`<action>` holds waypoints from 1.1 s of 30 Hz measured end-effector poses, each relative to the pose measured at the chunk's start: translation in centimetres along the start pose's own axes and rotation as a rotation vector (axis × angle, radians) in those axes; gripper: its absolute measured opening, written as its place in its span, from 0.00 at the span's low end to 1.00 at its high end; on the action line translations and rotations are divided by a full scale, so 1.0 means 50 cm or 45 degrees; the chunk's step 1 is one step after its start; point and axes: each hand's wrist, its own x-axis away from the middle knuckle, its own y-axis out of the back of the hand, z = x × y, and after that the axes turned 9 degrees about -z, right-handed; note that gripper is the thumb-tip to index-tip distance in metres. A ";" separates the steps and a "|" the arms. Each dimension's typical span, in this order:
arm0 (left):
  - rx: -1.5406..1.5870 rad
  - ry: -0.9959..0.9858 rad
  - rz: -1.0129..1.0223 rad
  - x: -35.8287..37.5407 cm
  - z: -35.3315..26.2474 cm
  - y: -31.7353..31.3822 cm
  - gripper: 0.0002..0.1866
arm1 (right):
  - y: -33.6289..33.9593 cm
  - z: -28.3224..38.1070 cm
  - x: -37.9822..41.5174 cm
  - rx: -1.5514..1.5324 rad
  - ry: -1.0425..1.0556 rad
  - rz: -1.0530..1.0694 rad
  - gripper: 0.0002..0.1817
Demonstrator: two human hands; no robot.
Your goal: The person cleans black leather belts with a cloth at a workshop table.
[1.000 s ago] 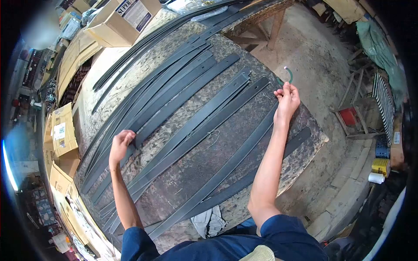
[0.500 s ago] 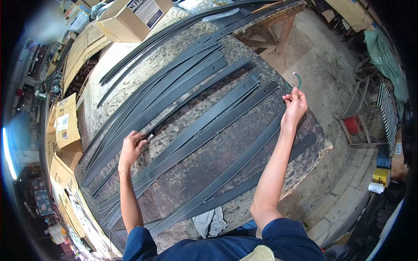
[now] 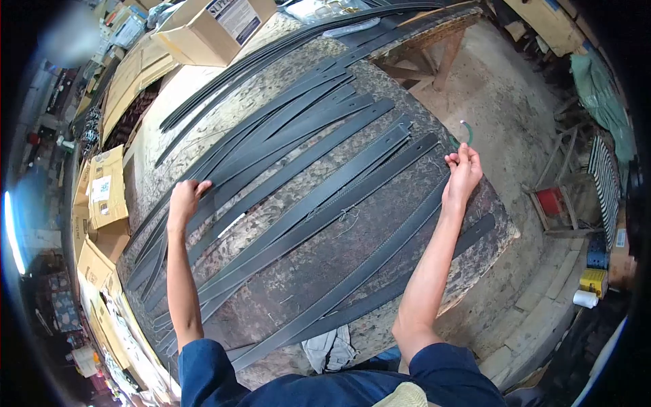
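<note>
Head view: long dark straps (image 3: 298, 210), stitched edges.

Leather workshop: belt strips (image 3: 319, 197) covering worktable (image 3: 298, 271), stacked cartons (image 3: 102, 190).

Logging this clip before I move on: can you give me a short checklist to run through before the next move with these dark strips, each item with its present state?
1. Left hand has contact with the dark strips: ok, its fingers rest on the strips at the left of the table.
2. Right hand sits at the far end of a strip: ok, at the table's right edge.
3. What the right hand pinches: cannot tell, too small; a green hook-shaped piece shows just beyond the fingers.
4. Strips lie flat and apart: not ok, several overlap and cross near the left hand.
5. Loose thread is off the strips: not ok, it lies mid-table among them.
</note>
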 end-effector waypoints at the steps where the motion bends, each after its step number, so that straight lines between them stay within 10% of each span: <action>1: -0.064 -0.040 -0.115 -0.002 0.000 -0.015 0.31 | 0.001 -0.001 0.000 0.001 0.008 0.004 0.08; 11: -0.191 0.043 -0.730 0.134 0.025 -0.093 0.27 | 0.005 0.003 -0.003 -0.012 -0.009 0.043 0.09; 16: -0.427 1.274 -0.553 0.311 0.198 -0.146 0.39 | 0.005 0.002 -0.005 -0.003 -0.006 0.048 0.09; 20: -0.285 1.494 -0.337 0.312 0.296 -0.160 0.44 | 0.008 -0.010 -0.013 -0.057 0.004 0.040 0.09; 25: -0.235 1.263 -0.417 0.274 0.311 -0.130 0.41 | 0.014 -0.026 -0.034 -0.040 0.012 0.040 0.10; 28: -0.291 0.447 -0.695 0.249 0.170 -0.064 0.29 | 0.016 -0.022 -0.037 -0.047 0.003 0.046 0.10; 30: 0.570 0.269 -0.332 0.264 0.051 -0.012 0.23 | 0.021 -0.026 -0.045 -0.090 0.016 0.087 0.09; 33: 0.379 0.037 -0.241 0.310 0.015 -0.032 0.24 | 0.018 -0.016 -0.043 -0.014 -0.012 0.067 0.13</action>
